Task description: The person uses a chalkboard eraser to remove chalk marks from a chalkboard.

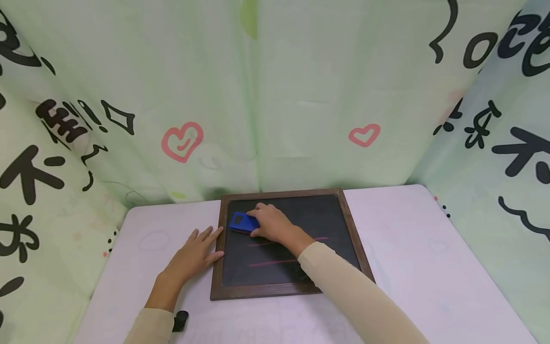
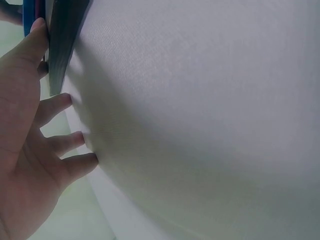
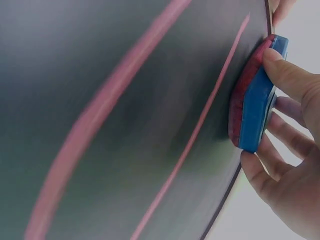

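Note:
A chalkboard [image 1: 318, 215] with a brown wooden frame [image 1: 217, 274] lies on the table. My right hand [image 1: 275, 227] grips a blue chalkboard eraser [image 1: 241, 221] near the board's upper left. In the right wrist view, thumb and fingers hold the eraser [image 3: 256, 110] by its edges, its red felt side against the dark surface. Two pink chalk lines [image 1: 272, 263] run across the board, partly hidden by my right arm. Left of the board, my left hand [image 1: 193, 255] has its fingers spread, index fingertip and thumb touching the frame. In the left wrist view the other fingertips rest on the tabletop.
The white table [image 1: 421, 248] extends on both sides of the board. Pale green curtains [image 1: 301, 95] with black writing and pink hearts stand behind and beside it. A small black object [image 1: 180, 321] shows next to my left sleeve.

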